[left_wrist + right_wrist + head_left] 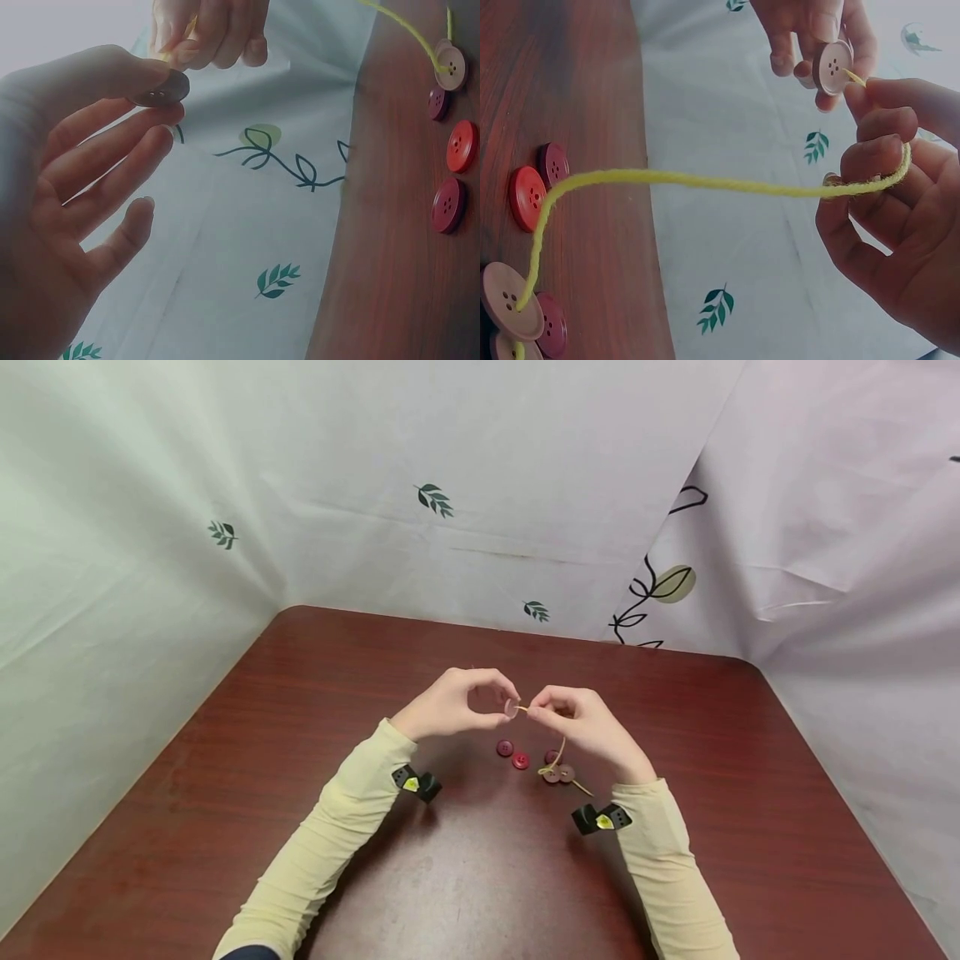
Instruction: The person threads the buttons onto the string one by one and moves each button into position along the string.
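My left hand (457, 703) pinches a pinkish-beige four-hole button (832, 67) by its edge between thumb and fingers, raised over the table. My right hand (588, 722) pinches a yellow cord (697, 182) close to its end, and the tip meets a hole in that button. From the right hand the cord hangs down to two beige buttons on the table. It passes through a hole of the nearer beige button (510, 300). In the left wrist view the held button (163, 88) looks dark against the light.
A red button (521, 761) and a maroon button (505, 747) lie below the hands. Another maroon button (553, 757) sits beside the two beige ones. The brown table (337, 668) ends at a pale leaf-patterned cloth (480, 568) at the back and sides.
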### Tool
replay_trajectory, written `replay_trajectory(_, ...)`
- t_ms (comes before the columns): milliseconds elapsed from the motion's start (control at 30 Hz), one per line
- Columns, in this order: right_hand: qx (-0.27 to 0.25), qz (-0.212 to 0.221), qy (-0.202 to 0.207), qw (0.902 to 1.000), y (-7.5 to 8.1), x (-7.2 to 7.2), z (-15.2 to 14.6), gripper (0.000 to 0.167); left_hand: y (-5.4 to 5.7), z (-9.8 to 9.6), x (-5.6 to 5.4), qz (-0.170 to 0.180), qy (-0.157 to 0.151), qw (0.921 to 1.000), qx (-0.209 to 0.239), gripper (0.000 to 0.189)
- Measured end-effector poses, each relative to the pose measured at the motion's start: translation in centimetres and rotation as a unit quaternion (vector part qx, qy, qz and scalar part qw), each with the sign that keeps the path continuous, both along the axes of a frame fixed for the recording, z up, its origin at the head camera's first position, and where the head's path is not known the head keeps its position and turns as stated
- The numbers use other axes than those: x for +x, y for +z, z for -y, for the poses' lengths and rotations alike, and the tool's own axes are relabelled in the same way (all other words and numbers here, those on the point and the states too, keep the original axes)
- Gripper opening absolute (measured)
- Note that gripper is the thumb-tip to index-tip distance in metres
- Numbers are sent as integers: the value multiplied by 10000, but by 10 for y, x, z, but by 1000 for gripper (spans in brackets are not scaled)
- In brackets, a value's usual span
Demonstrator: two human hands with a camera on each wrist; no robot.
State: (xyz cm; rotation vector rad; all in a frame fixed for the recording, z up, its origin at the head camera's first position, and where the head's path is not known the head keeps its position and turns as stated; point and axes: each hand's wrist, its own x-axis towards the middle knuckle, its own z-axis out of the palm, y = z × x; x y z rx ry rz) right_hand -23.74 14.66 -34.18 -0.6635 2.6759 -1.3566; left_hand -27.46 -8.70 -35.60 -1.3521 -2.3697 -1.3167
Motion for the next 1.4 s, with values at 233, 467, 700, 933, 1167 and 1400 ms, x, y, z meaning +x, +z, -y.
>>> replay_trajectory(233, -11, -87, 80, 9999, -1, 0, 3, 7, 1, 0, 0, -18, 23, 10000, -66, 23)
replay_trajectory(467, 39, -219, 85, 9997, -3, -1, 4, 7, 1, 0, 0, -17, 66, 9999, -133, 22)
replay_trajectory(700, 66, -174, 177, 9997, -4, -1, 4, 6, 0, -1, 1, -12, 63, 9999, -159, 21)
replay_trajectory(933, 72, -176, 299, 9994, -4, -1, 4, 7, 0, -1, 0, -21, 79, 9999, -140, 22)
replay_trajectory(1167, 123, -240, 380, 9989, -4, -1, 4, 7, -1, -2, 0, -29, 60, 9998, -185, 22)
replay_trajectory(1400, 104, -225, 378, 9990, -5, -3, 4, 7, -2, -5, 0, -79, -76, 9996, -269, 24)
